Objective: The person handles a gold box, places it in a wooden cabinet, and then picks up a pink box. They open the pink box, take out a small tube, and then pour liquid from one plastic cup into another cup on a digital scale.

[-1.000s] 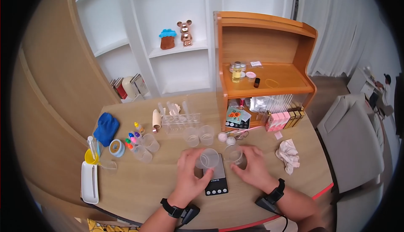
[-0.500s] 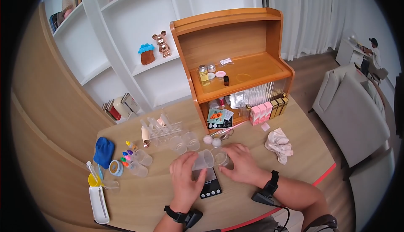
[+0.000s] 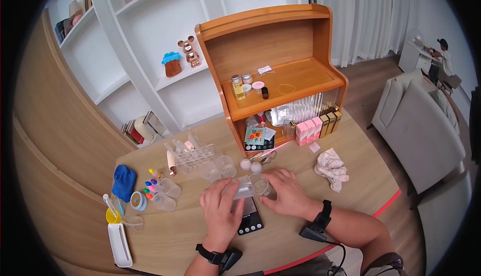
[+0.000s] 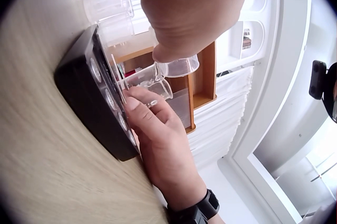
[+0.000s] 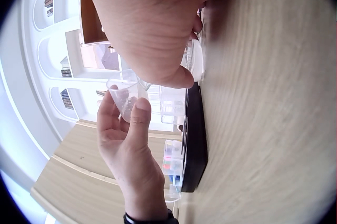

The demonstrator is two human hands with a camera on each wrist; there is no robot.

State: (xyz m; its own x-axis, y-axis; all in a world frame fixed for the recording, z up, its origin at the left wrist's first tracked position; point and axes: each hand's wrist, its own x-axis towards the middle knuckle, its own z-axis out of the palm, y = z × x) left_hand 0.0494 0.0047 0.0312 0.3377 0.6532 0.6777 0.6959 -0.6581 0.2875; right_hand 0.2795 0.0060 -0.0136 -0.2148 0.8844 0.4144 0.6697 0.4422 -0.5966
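My left hand (image 3: 218,211) grips a clear plastic cup (image 3: 244,187) between thumb and fingers. It is tipped on its side above the black digital scale (image 3: 250,221), mouth turned right. Next to that mouth is a clear beaker (image 3: 261,185), its near side held by the thumb and fingers of my right hand (image 3: 288,194). In the right wrist view the tilted cup (image 5: 127,93) shows whitish, blurry contents or reflections. The left wrist view has the beaker (image 4: 152,85) low beside the scale, with the cup's rim (image 4: 181,68) higher up.
Two clear cups (image 3: 225,167) and a test tube rack (image 3: 195,160) stand behind the hands. Two pale balls (image 3: 250,165) lie near the wooden shelf unit (image 3: 280,107). Crumpled cloth (image 3: 331,170) is at right; dropper bottles (image 3: 151,188) and a white tray (image 3: 119,246) are at left.
The head view has turned to the right. My left hand has tilted the cup from nearly upright toward the beaker, and its mouth now faces right. My right hand keeps its hold.
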